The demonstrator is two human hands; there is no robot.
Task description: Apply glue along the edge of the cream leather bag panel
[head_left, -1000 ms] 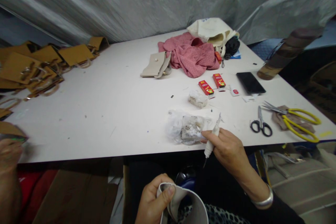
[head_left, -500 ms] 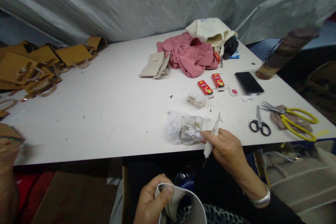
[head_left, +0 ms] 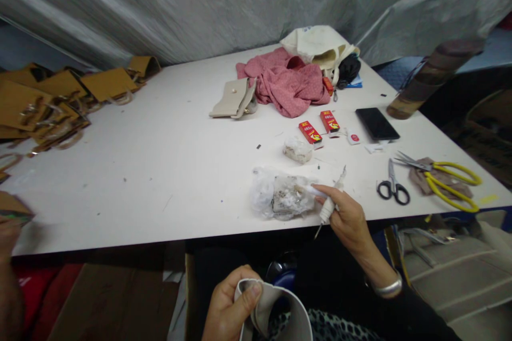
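Note:
My left hand [head_left: 232, 301] is closed on the edge of a curled off-white leather-like piece [head_left: 298, 319], thumb inside the curve, below the table's front edge. My right hand [head_left: 348, 218] is closed round a slim pointed tool with a white-wrapped handle [head_left: 328, 209], thin tips showing at both ends. Its extended forefinger and something white at the fingertips reach the right side of a stained, whitish block [head_left: 285, 197]. That block lies on crumpled clear plastic [head_left: 261, 194]. A smaller whitish lump [head_left: 297, 150] sits just behind it.
Red small boxes [head_left: 311, 133], a black phone [head_left: 377, 123], black-handled scissors [head_left: 393, 192] and yellow-handled scissors [head_left: 452, 181] lie to the right. A beige purse [head_left: 234, 98] and pink cloth [head_left: 290, 82] are behind. Tan bags [head_left: 108, 85] and another person's hand [head_left: 10, 234] are at left.
My right hand has shifted slightly right and up with the tool, its fingers drawn a little off the block. The left hand keeps its grip on the curled piece.

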